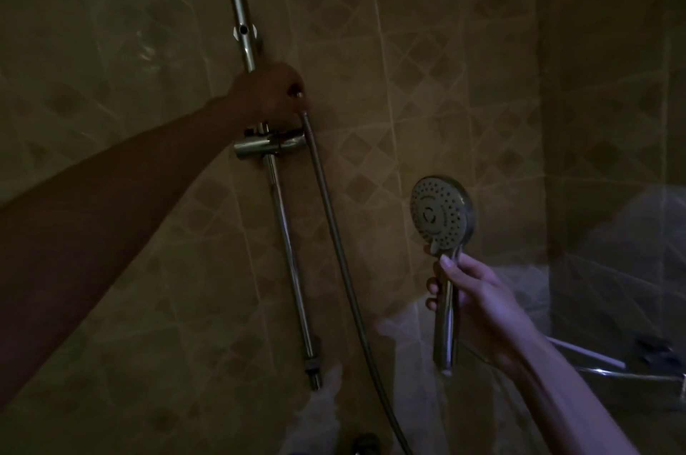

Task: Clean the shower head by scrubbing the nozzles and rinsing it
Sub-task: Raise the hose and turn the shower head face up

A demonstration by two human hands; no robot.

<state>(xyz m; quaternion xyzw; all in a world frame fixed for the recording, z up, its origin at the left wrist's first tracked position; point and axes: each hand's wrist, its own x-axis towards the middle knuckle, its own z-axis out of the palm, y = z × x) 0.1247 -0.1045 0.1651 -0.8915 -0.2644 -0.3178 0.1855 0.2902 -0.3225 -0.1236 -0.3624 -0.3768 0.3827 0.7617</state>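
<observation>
Head view: the right hand (471,291) grips the chrome handle of the shower head (441,213), nozzle face toward the camera, held clear of the tiled wall (427,57). The left hand (269,92) is curled round the hose (334,232) end, up against the slide rail (287,232) above its holder (269,146).

A tiled wall (427,65) carries a chrome slide rail (286,232) with a holder bracket (267,146) clamped on it
</observation>
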